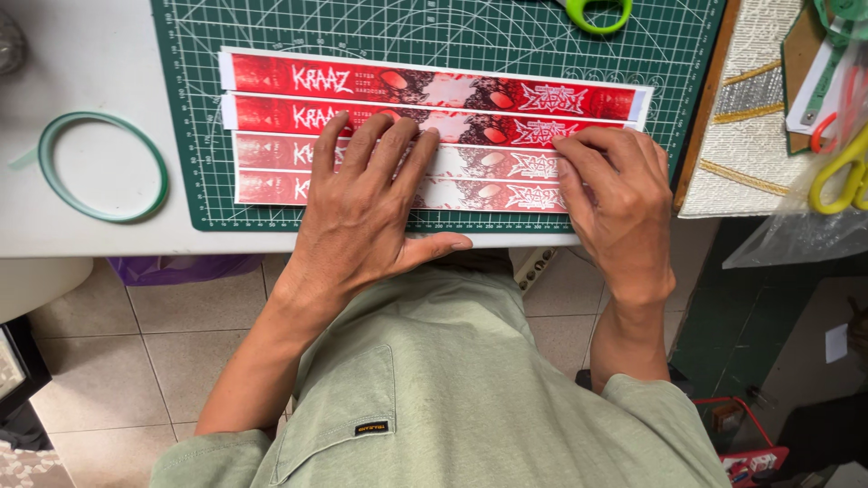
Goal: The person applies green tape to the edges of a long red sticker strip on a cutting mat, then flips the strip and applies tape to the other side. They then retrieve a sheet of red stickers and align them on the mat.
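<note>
Several long red printed paper strips (452, 95) lie side by side on a green cutting mat (194, 117) on a white table. My left hand (362, 203) lies flat, fingers spread, pressing on the lower strips near their middle. My right hand (615, 199) rests on the right ends of the lower strips, fingers curled down at their edge. The two lower strips look paler and glossy, as if under a clear film. Neither hand grips anything.
A loop of thin green tape (99, 167) lies on the table left of the mat. Green-handled scissors (597, 11) sit at the mat's top edge. Yellow-handled scissors (836, 172) and clutter lie at the right. Tiled floor shows below the table edge (136, 244).
</note>
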Tool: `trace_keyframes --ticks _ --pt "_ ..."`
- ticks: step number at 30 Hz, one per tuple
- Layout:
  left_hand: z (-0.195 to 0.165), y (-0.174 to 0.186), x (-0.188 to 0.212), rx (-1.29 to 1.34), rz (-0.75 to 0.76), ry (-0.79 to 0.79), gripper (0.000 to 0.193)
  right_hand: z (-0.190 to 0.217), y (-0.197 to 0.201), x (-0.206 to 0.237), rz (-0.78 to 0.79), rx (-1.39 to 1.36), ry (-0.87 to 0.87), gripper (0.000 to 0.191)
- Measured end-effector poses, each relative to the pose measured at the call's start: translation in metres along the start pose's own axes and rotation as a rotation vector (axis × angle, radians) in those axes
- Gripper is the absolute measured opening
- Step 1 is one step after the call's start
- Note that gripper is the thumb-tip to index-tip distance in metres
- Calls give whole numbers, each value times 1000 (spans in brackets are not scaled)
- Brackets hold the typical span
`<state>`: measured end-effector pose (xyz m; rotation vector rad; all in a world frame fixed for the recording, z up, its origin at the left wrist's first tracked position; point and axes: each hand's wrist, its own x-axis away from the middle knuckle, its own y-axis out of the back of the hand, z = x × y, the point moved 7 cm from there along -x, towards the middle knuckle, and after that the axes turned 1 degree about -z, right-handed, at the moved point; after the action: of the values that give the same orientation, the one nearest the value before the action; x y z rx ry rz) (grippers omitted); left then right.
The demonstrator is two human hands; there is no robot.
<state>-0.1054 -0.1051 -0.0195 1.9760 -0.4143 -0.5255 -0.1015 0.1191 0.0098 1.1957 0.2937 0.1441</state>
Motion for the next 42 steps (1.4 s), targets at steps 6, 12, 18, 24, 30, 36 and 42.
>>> trace_keyframes --ticks 6,12,18,24,30,36,42 --pt "1 4 2 23 -16 -8 103 1 -1 2 11 -3 -15 18" --pt "4 4 3 42 -2 -4 99 4 -1 3 20 -5 -28 13" --pt "8 5 8 69 -24 -12 98 5 -4 4 35 20 -13 19" --pt "24 9 27 79 -159 -21 94 5 -5 5 46 16 -22 24" --pt "79 42 58 -13 -410 176 110 7 -3 3 61 18 -28 26" --pt "106 57 77 -148 -361 311 116 7 -1 5 75 6 -24 26" --pt "111 59 81 -113 -408 332 119 7 -2 5 69 -6 -18 25"
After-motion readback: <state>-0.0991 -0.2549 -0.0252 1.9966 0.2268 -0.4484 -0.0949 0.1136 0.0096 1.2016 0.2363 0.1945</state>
